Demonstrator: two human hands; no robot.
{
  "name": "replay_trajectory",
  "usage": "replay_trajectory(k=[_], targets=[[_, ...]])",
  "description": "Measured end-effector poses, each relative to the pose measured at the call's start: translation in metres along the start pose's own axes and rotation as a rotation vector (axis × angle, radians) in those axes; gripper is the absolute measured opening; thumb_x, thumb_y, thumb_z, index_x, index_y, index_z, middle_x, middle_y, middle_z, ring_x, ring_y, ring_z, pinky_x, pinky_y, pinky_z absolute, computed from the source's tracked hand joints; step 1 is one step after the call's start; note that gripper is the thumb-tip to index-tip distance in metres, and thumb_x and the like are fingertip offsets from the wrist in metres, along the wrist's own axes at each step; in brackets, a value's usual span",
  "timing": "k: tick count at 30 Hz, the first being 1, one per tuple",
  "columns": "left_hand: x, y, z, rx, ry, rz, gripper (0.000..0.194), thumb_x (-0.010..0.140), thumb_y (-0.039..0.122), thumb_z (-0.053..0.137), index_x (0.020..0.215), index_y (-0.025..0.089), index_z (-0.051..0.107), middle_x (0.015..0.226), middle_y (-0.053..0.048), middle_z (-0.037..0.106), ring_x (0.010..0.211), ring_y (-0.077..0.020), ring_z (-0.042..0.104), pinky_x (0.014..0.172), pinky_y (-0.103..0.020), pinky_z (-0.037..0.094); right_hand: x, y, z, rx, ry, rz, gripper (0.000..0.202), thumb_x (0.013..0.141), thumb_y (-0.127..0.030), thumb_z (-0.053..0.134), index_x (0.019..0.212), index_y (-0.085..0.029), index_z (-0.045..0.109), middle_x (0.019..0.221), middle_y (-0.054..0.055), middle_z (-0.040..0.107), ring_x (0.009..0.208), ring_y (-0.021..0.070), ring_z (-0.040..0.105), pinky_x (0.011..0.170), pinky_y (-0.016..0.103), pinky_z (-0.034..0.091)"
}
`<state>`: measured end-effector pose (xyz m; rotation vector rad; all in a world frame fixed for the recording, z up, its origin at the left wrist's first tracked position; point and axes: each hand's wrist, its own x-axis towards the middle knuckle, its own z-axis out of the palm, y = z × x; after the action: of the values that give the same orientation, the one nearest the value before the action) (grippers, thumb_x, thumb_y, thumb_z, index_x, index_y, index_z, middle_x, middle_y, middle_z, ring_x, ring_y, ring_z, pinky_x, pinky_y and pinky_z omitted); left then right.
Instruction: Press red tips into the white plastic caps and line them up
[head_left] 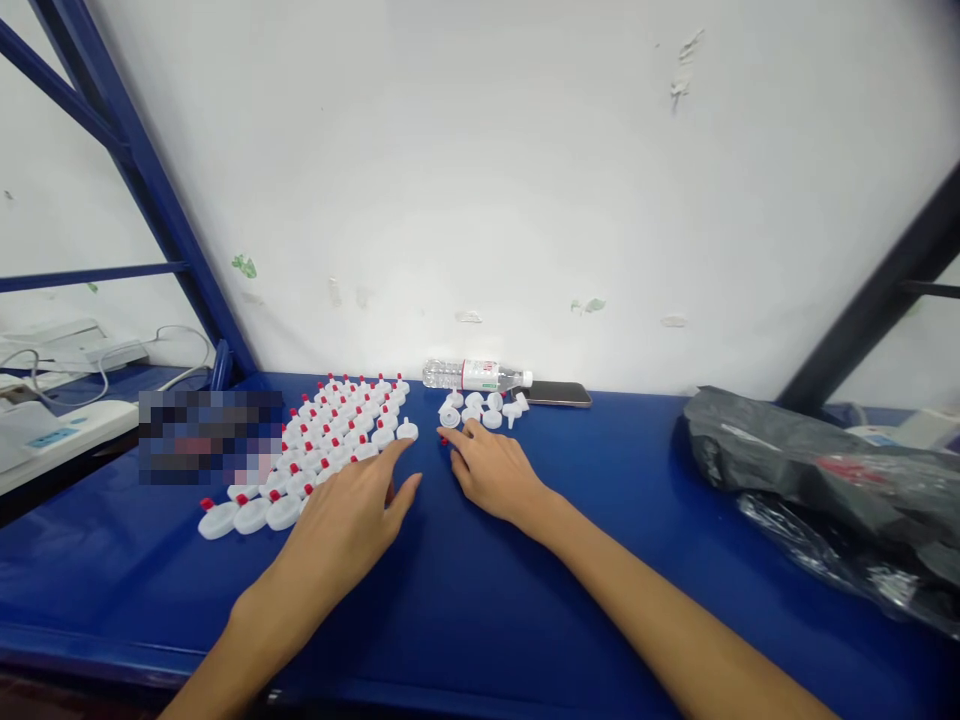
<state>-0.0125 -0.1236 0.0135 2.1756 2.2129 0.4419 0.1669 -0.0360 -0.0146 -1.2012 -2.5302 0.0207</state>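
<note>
My left hand [349,515] hovers over the right edge of the rows of white nozzle caps [253,514], most with red tips. Its thumb stands apart from the fingers, and nothing shows in its grasp. Just beyond its fingertips is a white nozzle cap [407,430] with a bare spout and no red tip. My right hand [491,468] reaches in from the right, its thumb and index finger closed around a small red tip [444,440], mostly hidden. Behind it lies a loose pile of white nozzle caps [492,419], some on their sides.
A clear water bottle [474,375] lies along the wall, with a dark phone [559,394] beside it. Grey plastic bags [817,480] cover the right side. Blue metal posts [161,200] and white devices [67,440] stand at the left. A blurred patch [202,435] hides something.
</note>
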Motion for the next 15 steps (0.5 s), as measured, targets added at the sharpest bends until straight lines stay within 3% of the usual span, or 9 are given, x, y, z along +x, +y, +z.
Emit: replay_trajectory(k=[6, 10, 15], targets=[[0.002, -0.001, 0.005, 0.058, -0.047, 0.0, 0.052, 0.099, 0.041, 0.045, 0.147, 0.021, 0.048, 0.102, -0.009, 0.075, 0.09, -0.0281, 0.07, 0.075, -0.035, 0.046, 0.001, 0.005, 0.0, 0.073, 0.028, -0.024, 0.029, 0.102, -0.033, 0.048, 0.125, -0.027, 0.064, 0.115, 0.005, 0.066, 0.09, 0.0202, 0.067, 0.071, 0.03, 0.045], [0.001, 0.001, 0.005, 0.082, -0.076, -0.007, 0.051, 0.099, 0.04, 0.046, 0.146, 0.02, 0.05, 0.106, -0.011, 0.075, 0.092, -0.0281, 0.07, 0.072, -0.034, 0.045, 0.003, 0.008, 0.004, 0.124, 0.069, 0.06, 0.025, 0.099, -0.035, 0.057, 0.122, -0.026, 0.064, 0.113, 0.005, 0.067, 0.094, 0.0209, 0.066, 0.072, 0.03, 0.044], [0.001, 0.001, 0.008, 0.079, -0.079, 0.018, 0.051, 0.1, 0.04, 0.046, 0.146, 0.019, 0.05, 0.106, -0.011, 0.074, 0.092, -0.0281, 0.07, 0.072, -0.034, 0.044, 0.005, 0.012, 0.005, 0.196, 0.057, 0.123, 0.012, 0.098, -0.03, 0.06, 0.098, -0.023, 0.069, 0.101, 0.003, 0.069, 0.091, 0.0194, 0.065, 0.072, 0.029, 0.042]])
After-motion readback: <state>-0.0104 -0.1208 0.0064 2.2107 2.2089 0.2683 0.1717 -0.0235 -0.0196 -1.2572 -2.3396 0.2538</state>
